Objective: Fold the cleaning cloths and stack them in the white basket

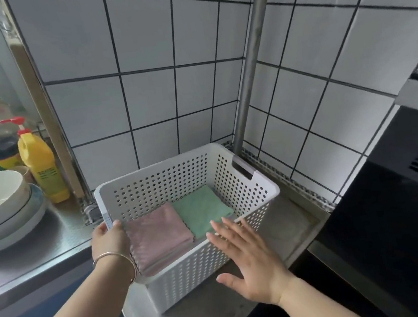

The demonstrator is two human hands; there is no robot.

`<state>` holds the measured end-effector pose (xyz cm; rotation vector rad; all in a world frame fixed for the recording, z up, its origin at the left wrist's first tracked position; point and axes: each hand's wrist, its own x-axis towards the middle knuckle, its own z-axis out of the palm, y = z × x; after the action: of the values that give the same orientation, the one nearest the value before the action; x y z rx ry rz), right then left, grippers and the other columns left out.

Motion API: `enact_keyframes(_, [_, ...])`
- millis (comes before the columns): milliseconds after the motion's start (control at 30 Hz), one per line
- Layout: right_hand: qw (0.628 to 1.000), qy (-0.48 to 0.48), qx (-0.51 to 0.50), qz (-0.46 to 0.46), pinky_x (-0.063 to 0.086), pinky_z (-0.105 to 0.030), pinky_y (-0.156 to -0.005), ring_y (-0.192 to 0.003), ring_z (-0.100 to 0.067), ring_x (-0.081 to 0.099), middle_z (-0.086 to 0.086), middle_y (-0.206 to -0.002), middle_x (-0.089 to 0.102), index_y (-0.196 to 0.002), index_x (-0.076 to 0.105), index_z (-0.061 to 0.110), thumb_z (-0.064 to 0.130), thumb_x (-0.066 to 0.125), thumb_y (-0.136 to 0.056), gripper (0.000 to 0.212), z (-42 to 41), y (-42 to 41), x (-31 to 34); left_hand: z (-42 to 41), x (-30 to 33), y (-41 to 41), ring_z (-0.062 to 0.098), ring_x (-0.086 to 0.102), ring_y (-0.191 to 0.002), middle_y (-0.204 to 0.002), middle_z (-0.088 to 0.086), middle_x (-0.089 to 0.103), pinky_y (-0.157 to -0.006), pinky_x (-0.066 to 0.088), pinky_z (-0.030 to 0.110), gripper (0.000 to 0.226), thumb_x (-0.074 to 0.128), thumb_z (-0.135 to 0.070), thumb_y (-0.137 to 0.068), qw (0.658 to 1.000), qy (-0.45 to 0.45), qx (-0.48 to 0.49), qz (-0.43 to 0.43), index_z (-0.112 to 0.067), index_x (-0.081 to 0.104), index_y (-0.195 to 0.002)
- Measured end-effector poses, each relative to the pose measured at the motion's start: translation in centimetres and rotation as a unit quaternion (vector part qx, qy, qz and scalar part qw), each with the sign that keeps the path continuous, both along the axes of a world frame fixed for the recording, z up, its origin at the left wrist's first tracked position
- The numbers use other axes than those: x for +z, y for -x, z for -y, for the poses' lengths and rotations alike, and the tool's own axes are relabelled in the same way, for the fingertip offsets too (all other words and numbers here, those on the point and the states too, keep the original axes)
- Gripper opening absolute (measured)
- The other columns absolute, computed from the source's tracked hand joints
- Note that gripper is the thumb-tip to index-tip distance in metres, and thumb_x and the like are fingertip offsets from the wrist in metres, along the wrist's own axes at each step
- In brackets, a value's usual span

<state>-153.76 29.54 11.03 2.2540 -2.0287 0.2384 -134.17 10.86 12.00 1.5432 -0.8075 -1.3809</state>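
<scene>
1. Cleaning cloths: pink [159,235] and green [201,210], folded side by side in the white basket [251,200] on the table [297,221].
2. They look soft and light; I'd lift them by the folded edges.
3. My left hand [110,239] grips the basket's corner; the right hand [246,260] hovers with fingers [228,229] spread, holding nothing.

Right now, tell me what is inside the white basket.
Inside the white basket: a folded pink cloth on the left and a folded green cloth beside it, touching. Whether more cloths lie beneath them cannot be seen; both cover the basket floor there.
</scene>
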Motion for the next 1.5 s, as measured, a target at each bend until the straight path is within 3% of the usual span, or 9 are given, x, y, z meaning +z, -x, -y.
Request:
enact_keyframes(167, [0.998,-0.033,-0.055,0.026,-0.004,-0.045,-0.117,-0.144,-0.016,-0.015,0.005,-0.157,-0.013,-0.148,-0.012,0.031,0.046,0.043,-0.080,0.089,0.9,-0.3,-0.7,2.8,-3.0,0.9,0.041,0.062,-0.098,-0.108,0.017,0.066,-0.091,0.046,0.055,0.046,0.051,-0.039,-0.071,0.999,-0.004,-0.013,0.053,-0.023,0.059,-0.113])
enact_keyframes(367, [0.995,-0.044,-0.084,0.034,-0.021,-0.041,-0.108,-0.137,-0.010,-0.032,0.015,-0.149,-0.034,-0.132,-0.037,0.044,0.038,0.048,-0.084,0.098,2.1,0.3,-0.3,1.6,1.1,2.7,0.035,0.058,-0.104,-0.114,0.011,0.062,-0.094,0.045,0.043,0.036,0.047,-0.025,-0.088,0.998,0.001,-0.005,0.067,-0.017,0.054,-0.122])
enact_keyframes(733, [0.991,-0.039,-0.106,0.075,-0.017,-0.032,-0.112,-0.129,-0.006,-0.043,0.020,-0.138,-0.047,-0.116,-0.051,0.050,0.029,0.047,-0.087,0.104,3.9,0.5,-0.2,3.5,0.6,4.1,0.036,0.053,-0.097,-0.113,0.017,0.060,-0.090,0.040,0.040,0.032,0.042,-0.022,-0.091,0.992,0.032,-0.021,0.119,-0.012,0.057,-0.118])
enact_keyframes(867, [0.991,-0.022,-0.110,0.073,-0.007,-0.037,-0.113,-0.136,-0.010,-0.034,0.016,-0.146,-0.038,-0.131,-0.040,0.045,0.029,0.053,-0.080,0.107,4.5,0.5,-0.4,4.2,0.1,4.2,0.036,0.053,-0.094,-0.111,0.018,0.061,-0.089,0.040,0.041,0.032,0.042,-0.023,-0.091,0.991,0.037,-0.024,0.126,-0.011,0.058,-0.116])
enact_keyframes(967, [0.990,0.000,-0.134,0.046,0.028,-0.032,-0.106,-0.144,-0.023,0.000,-0.001,-0.158,0.004,-0.151,0.001,0.022,0.039,0.064,-0.059,0.113,4.3,0.6,-1.1,4.2,0.0,4.4,0.035,0.052,-0.092,-0.110,0.018,0.061,-0.088,0.040,0.041,0.031,0.041,-0.022,-0.092,0.991,0.041,-0.024,0.128,-0.010,0.059,-0.115])
enact_keyframes(1200, [0.988,0.007,-0.150,0.019,0.044,-0.027,-0.096,-0.142,-0.026,0.012,-0.005,-0.157,0.016,-0.150,0.013,0.016,0.042,0.067,-0.050,0.117,4.6,0.7,-1.4,4.5,-0.2,4.6,0.038,0.055,-0.100,-0.110,0.018,0.062,-0.092,0.041,0.042,0.032,0.043,-0.024,-0.092,0.991,0.043,-0.022,0.128,-0.011,0.060,-0.116])
enact_keyframes(1300, [0.988,-0.012,-0.145,0.046,0.038,-0.030,-0.104,-0.144,-0.024,0.000,-0.004,-0.158,0.003,-0.151,-0.002,0.021,0.038,0.065,-0.059,0.115,4.6,0.6,-1.0,4.5,-0.2,4.5,0.035,0.055,-0.093,-0.108,0.016,0.063,-0.089,0.042,0.041,0.033,0.043,-0.025,-0.091,0.990,0.039,-0.026,0.131,-0.013,0.059,-0.117])
enact_keyframes(1400, [0.992,-0.032,-0.110,0.043,-0.001,-0.031,-0.115,-0.131,-0.010,-0.041,0.012,-0.144,-0.042,-0.124,-0.047,0.043,0.028,0.050,-0.085,0.106,4.4,1.0,0.2,4.4,0.1,4.3,0.034,0.054,-0.085,-0.100,0.017,0.062,-0.084,0.043,0.040,0.032,0.042,-0.027,-0.091,0.987,0.037,-0.045,0.153,-0.011,0.061,-0.111])
enact_keyframes(1500, [0.993,-0.050,-0.105,0.037,-0.014,-0.027,-0.109,-0.128,-0.007,-0.044,0.015,-0.141,-0.046,-0.121,-0.048,0.044,0.023,0.043,-0.090,0.098,4.1,1.1,1.8,4.5,0.7,3.4,0.038,0.053,-0.101,-0.111,0.023,0.058,-0.088,0.040,0.040,0.039,0.040,-0.033,-0.092,0.974,0.014,-0.095,0.208,-0.006,0.059,-0.113])
